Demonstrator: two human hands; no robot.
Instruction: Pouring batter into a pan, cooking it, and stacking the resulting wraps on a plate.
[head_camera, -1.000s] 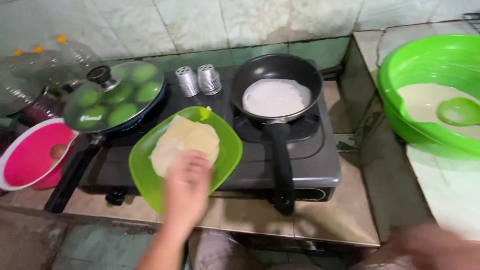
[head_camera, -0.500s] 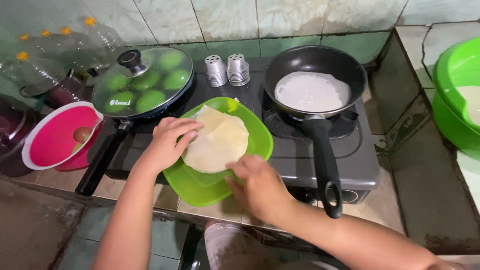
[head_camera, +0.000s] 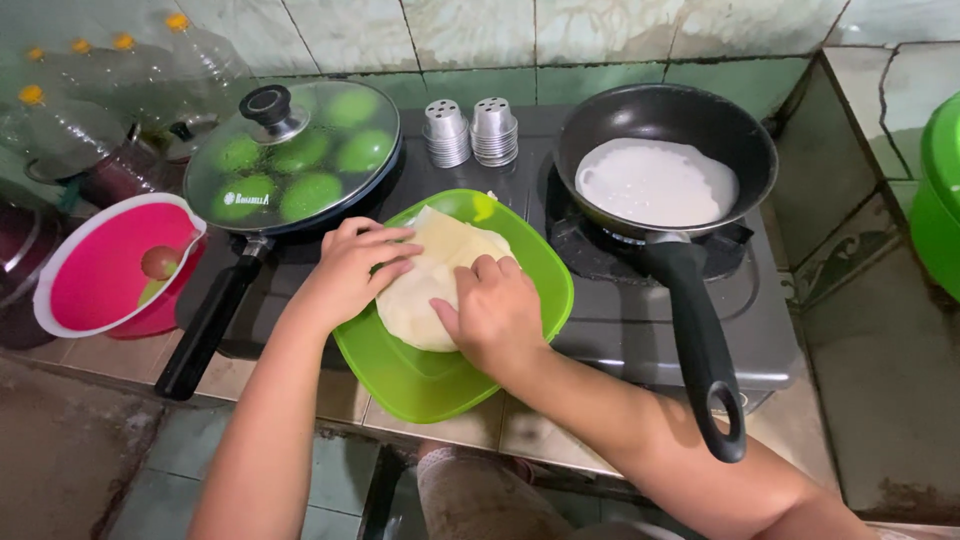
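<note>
While both hands press on the pale round flatbread (head_camera: 425, 290) lying on the square green plastic plate (head_camera: 430, 375), the left hand (head_camera: 345, 270) lays flat fingers at its nine o'clock edge, and the right hand (head_camera: 495, 315) curls fingers onto its centre. At two o'clock sits a black frying pan (head_camera: 700, 130) of white batter.

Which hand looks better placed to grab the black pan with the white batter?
Probably the right hand: it rests on the pancakes nearest that pan's handle. The left hand lies farther off.
</note>
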